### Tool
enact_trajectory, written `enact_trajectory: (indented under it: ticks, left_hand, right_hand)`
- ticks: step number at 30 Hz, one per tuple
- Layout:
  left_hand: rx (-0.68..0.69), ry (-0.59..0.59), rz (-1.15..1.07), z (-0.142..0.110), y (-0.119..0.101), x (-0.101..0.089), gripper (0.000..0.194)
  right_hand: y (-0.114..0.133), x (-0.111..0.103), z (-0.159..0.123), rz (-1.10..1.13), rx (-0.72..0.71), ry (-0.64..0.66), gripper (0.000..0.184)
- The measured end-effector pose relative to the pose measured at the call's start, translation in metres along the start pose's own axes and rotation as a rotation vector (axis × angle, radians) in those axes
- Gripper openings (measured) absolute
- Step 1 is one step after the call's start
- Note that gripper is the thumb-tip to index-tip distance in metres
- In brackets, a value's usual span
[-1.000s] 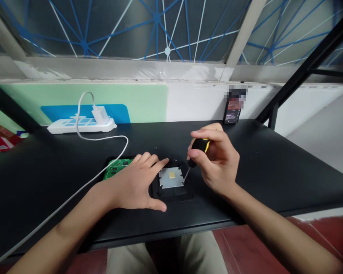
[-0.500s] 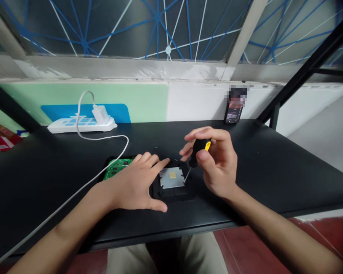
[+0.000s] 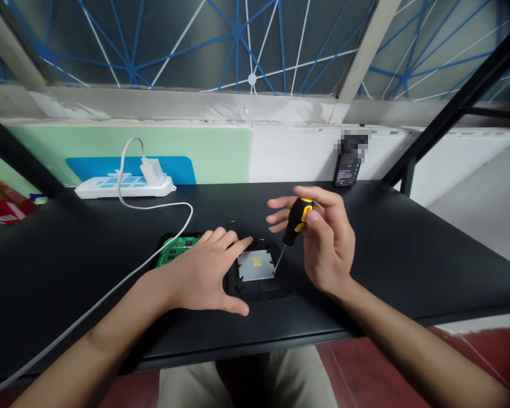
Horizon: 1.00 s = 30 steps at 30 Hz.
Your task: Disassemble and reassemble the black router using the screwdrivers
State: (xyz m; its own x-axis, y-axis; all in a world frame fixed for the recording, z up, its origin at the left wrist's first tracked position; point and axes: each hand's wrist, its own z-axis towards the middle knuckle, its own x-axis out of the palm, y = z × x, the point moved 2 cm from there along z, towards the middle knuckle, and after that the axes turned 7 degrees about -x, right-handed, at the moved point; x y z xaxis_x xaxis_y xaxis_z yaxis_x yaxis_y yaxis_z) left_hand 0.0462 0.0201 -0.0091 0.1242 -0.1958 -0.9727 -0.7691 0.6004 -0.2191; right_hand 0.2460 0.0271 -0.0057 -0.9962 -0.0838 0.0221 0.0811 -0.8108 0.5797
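My right hand (image 3: 329, 243) grips a black and yellow screwdriver (image 3: 297, 221) between thumb and index finger, with the other fingers stretched out to the left. The screwdriver leans, and its thin shaft reaches down to the lower right corner of a silver metal plate (image 3: 249, 271). A small gold-coloured square (image 3: 257, 262) sits on that plate. Around the plate is a black casing (image 3: 276, 290). My left hand (image 3: 208, 269) lies with fingers spread over the left side of the casing. Partly hidden behind it is a green circuit board (image 3: 176, 249) in a black surround.
A white cable (image 3: 144, 262) crosses the black table (image 3: 408, 255) and runs up to a charger (image 3: 152, 171) in a white power strip (image 3: 106, 187). A phone (image 3: 345, 170) leans on the back wall. At the far left lies a red packet (image 3: 8, 207).
My right thumb and index finger have shifted on the screwdriver's handle, and more of its yellow now shows. The shaft tip stays at the same plate corner. My left hand has not moved noticeably.
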Motion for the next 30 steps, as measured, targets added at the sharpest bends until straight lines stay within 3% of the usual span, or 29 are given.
enact_trajectory:
  ticks: [4, 10, 15, 18, 25, 30]
  left_hand:
    - [0.015, -0.007, 0.006, 0.001, 0.0, -0.001, 0.104]
    - [0.027, -0.031, 0.02, 0.002, 0.001, 0.0, 0.103]
    - [0.03, -0.031, 0.027, 0.002, 0.001, 0.0, 0.105]
    - [0.026, -0.04, 0.032, 0.002, 0.001, 0.0, 0.107]
    - [0.043, -0.074, 0.006, 0.0, 0.003, 0.003, 0.106]
    - [0.052, -0.088, 0.001, 0.0, 0.003, 0.003, 0.106]
  right_hand:
    - [-0.002, -0.001, -0.001, 0.003, -0.037, 0.03, 0.02]
    - [-0.005, -0.001, 0.0, -0.101, -0.134, 0.038, 0.033]
    - [-0.006, -0.001, 0.001, -0.23, -0.192, -0.069, 0.036]
    - [-0.006, -0.002, -0.001, -0.229, -0.151, -0.1, 0.034]
    - [-0.005, 0.0, -0.005, 0.031, -0.147, -0.008, 0.026]
    - [-0.015, -0.002, 0.002, -0.058, -0.257, 0.138, 0.03]
